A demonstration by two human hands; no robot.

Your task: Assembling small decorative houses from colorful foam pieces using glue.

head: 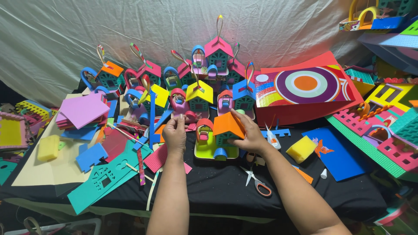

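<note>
Two hands: right hand (250,132) grips orange-roofed foam house (220,137); left hand (175,132) loosely curled, empty.

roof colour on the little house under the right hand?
Orange roof, over a teal lattice house on a lime base. Right hand rests on it. Head view.

Two hands, left hand (175,134) and right hand (248,135), are working; two yellow sponges (48,147) are lying on the desk (217,187), plus one pair of scissors (257,182) and one glue bottle (272,140).
</note>
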